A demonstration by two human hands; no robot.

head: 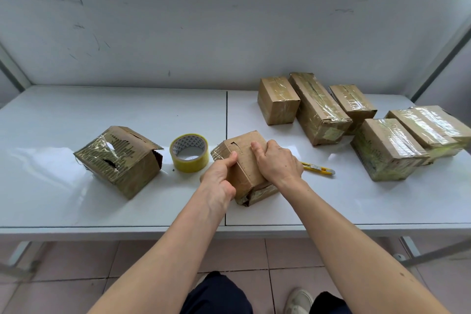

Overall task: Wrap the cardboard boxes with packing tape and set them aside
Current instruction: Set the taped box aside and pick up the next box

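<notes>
White table (114, 206) panels meet at a seam before a scuffed pale wall, tiled floor below. Just right of that seam, at the near middle, sits 1 small cardboard box (246, 160), tilted, its long axis running from near the table's front edge away toward the wall, its top flap showing a torn slit. Both hands hold it: the left hand (220, 177) wraps its near-left corner with the thumb pressed on top, and the right hand (276, 160) lies over its right side, fingers curled down the far edge, thumb on top. Left of the seam stands 1 tape roll (189, 153), yellowish, flat on its side, just beside the held box. Farther left lies 1 torn box (119, 160), its flap lifted, well apart from the hands. Right of the held box, touching the right wrist's side, lies 1 yellow utility knife (319, 168). Beyond, 5 taped boxes (318, 109) cluster at the far right.
</notes>
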